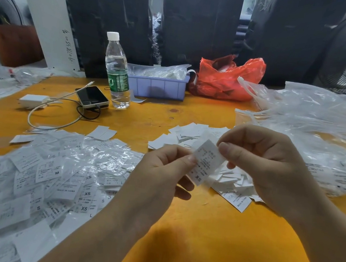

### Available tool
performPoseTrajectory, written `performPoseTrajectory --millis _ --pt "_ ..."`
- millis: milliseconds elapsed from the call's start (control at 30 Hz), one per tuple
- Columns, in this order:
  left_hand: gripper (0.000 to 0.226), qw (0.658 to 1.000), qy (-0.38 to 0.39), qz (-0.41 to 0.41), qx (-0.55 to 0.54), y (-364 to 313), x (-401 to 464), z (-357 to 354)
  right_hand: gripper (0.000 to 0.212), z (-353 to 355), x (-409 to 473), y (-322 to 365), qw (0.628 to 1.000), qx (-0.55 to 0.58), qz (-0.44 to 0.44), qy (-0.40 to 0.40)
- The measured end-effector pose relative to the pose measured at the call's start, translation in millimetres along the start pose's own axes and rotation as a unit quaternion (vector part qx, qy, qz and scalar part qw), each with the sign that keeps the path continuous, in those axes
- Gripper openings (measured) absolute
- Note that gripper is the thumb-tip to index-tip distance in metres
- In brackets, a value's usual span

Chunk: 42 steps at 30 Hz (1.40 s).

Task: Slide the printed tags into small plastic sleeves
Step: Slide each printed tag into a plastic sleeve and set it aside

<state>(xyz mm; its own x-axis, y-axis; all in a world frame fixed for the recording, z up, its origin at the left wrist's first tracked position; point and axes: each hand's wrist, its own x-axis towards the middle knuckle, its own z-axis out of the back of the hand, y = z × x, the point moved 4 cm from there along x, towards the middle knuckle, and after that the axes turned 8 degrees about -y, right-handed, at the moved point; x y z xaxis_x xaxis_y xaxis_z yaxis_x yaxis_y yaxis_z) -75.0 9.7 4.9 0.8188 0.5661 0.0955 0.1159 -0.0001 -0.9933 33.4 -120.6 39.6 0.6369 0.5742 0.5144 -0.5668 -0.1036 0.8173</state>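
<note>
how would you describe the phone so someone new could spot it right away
On the orange table, look to the far left near the water bottle. The phone lies just left of its base, the only dark, glossy slab there, with cables plugged in.

Both forearms are bare, no sleeves showing; left hand (158, 172) and right hand (269, 163) wear nothing.

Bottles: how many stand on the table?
1. The bottle stands upright at the far side of the table, between the phone and the blue tray. More may be hidden under the plastic at either side.
</note>
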Motion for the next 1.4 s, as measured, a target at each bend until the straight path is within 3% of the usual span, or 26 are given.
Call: performPoseTrajectory --millis 100,167,267,433,567,700,767,933,1100,1200,1267,1400 --pt "0.016 1.0 0.008 0.011 0.011 2.5 0.7 -0.9 0.012 3.4 1.4 -2.0 0.999 0.013 -0.006 -0.031" --pt "0.002 1.0 0.01 0.007 0.025 4.7 2.0 -1.3 0.012 2.1 1.3 -2.2 1.0 0.009 -0.006 -0.021" --pt "0.025 0.998 0.022 -0.006 0.052 9.2 2.5 -1.2 0.008 -1.2 -0.3 1.2 1.0 0.008 0.01 0.003" --pt "0.016 0.999 0.005 -0.02 0.031 4.1 2.2 -1.5 0.006 5.3 2.3 -0.1 0.998 0.02 0.015 -0.053" --pt "0.018 0.992 -0.041 -0.038 0.115 1.2 7.5 10.1 0.017 7.0 3.6 -9.5 0.998 -0.005 -0.009 -0.066" --pt "0.007 0.948 -0.124 -0.074 0.283 -8.3 19.7 39.9 0.018 13.1 6.4 -14.4 0.995 -0.046 -0.027 -0.088" --pt "0.012 0.918 -0.148 -0.07 0.361 -10.8 25.8 52.3 0.016 13.0 7.1 -16.8 0.993 -0.074 -0.032 -0.087" --pt "0.01 0.865 -0.212 -0.027 0.454 -16.4 33.4 88.1 0.011 10.8 7.8 -23.7 0.99 -0.121 -0.044 -0.066" --pt "0.01 0.793 -0.163 0.101 0.579 -6.2 31.9 108.3 0.006 16.0 11.2 -34.1 0.977 -0.194 -0.046 -0.07" --pt "0.011 0.76 -0.177 0.1 0.617 -7.4 30.7 113.8 0.005 21.1 13.9 -40.2 0.966 -0.239 -0.048 -0.08" --pt "0.017 0.749 -0.208 0.061 0.626 -12.7 28.4 110.9 0.007 25.2 15.2 -44.6 0.96 -0.263 -0.056 -0.079" --pt "0.019 0.775 -0.202 -0.035 0.598 -11.5 18.4 66.5 0.009 33.2 19.3 -45.6 0.945 -0.315 -0.046 -0.079"
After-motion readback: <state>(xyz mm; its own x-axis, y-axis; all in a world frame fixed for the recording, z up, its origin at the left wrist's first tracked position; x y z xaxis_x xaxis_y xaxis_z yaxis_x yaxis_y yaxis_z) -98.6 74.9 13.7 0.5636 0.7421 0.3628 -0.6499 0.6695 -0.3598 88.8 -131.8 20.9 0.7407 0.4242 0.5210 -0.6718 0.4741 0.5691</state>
